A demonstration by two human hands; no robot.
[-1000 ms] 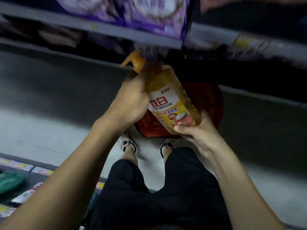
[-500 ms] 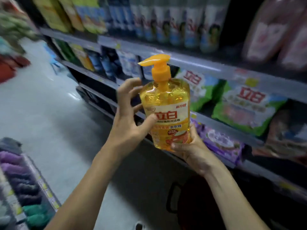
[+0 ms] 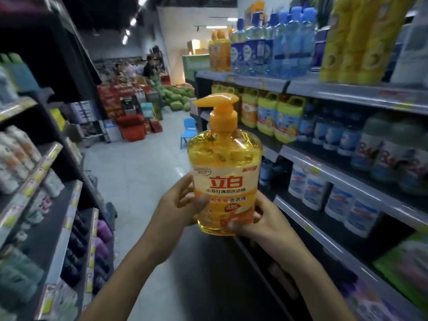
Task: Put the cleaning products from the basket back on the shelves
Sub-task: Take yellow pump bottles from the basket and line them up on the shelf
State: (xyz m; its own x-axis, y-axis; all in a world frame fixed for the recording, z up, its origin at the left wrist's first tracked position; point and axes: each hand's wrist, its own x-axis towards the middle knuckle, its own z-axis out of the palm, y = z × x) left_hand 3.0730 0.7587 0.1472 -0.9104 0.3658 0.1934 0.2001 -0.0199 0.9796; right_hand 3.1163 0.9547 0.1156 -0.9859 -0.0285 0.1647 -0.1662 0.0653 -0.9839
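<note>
I hold a yellow pump bottle of dish soap upright at chest height, in the middle of the aisle. My left hand grips its lower left side, thumb across the label. My right hand holds its base and lower right side, fingers curled round the bottom edge. To the right run the shelves of cleaning products, stocked with blue, yellow and white bottles. The basket is out of sight.
A second shelf unit lines the left of the aisle. The grey floor runs ahead to a small blue chair, red crates and a pile of watermelons. People stand far back.
My view has risen from the red basket on the floor to the aisle. The bottle went from tilted over the basket to upright, and my left hand closed on its side again.
</note>
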